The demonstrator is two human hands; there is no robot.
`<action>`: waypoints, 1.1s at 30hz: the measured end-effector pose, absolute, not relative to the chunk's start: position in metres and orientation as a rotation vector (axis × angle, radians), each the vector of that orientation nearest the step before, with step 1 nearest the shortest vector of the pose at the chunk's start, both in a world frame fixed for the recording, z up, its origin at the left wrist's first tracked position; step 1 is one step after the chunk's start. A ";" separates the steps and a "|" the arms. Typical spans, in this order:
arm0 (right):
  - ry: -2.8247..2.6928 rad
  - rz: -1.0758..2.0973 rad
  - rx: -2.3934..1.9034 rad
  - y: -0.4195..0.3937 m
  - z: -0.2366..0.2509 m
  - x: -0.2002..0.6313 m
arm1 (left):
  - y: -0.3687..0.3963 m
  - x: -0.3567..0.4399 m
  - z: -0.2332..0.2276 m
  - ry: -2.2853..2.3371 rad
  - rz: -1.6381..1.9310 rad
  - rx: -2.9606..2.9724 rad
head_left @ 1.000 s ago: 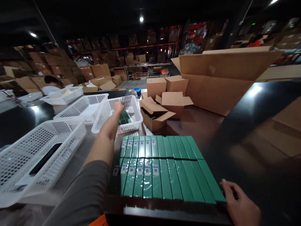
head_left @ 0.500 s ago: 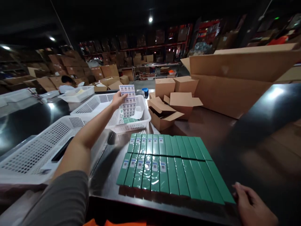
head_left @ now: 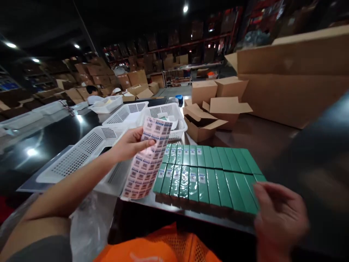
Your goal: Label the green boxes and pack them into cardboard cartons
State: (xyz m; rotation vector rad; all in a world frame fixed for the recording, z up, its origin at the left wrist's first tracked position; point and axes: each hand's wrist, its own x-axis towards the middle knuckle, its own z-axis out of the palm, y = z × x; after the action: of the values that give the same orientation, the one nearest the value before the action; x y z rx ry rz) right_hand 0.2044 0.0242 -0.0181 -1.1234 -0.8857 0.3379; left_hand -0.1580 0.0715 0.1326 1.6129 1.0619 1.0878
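Head view: your left hand (head_left: pixel 132 145) is clamped on the label sheet (head_left: pixel 148 163), thumb on its printed face, and holds it tilted by the near edge of the desk (head_left: pixel 237 134), just beside the left end of the green boxes (head_left: pixel 209 178). Your right hand (head_left: pixel 283 211) hovers at their right end, thumb and fingertip close; it is blurred, so I cannot tell whether they meet or carry anything. The boxes lie in 2 rows along that near edge; the 6 leftmost in each row bear labels (head_left: pixel 193 177), and those farther right show none. Your grip on the sheet looks sound, but the paper bows, so bend it gently at the row you want and pinch a lifted corner rather than the middle. A label should sit best, I judge, lined up with its neighbours and smoothed from the centre outward, since the glossy wrap could crease it. Steady the boxes lightly so the rows stay square. Beyond the back row, the white basket (head_left: pixel 178 134) stands beside an open carton (head_left: pixel 200 133).
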 end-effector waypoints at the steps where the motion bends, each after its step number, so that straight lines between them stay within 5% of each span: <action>1: -0.961 0.476 -1.053 0.021 -0.005 0.175 | 0.062 -0.152 0.125 1.047 1.094 1.589; 9: -0.925 1.339 -0.685 0.028 0.003 0.087 | 0.034 -0.122 0.029 0.951 0.990 1.378; 19: -0.749 1.062 -0.973 0.013 -0.027 0.087 | 0.053 -0.104 -0.015 1.022 0.952 1.356; 33: -0.743 1.237 -1.051 0.008 -0.035 0.096 | 0.069 -0.102 -0.038 0.940 0.912 1.526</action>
State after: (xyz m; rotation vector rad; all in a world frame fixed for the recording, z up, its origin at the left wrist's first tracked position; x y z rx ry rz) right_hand 0.0962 0.0084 -0.0352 -1.0509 -0.7434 1.2369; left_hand -0.1020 0.0692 -0.0375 1.5262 0.9404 0.9119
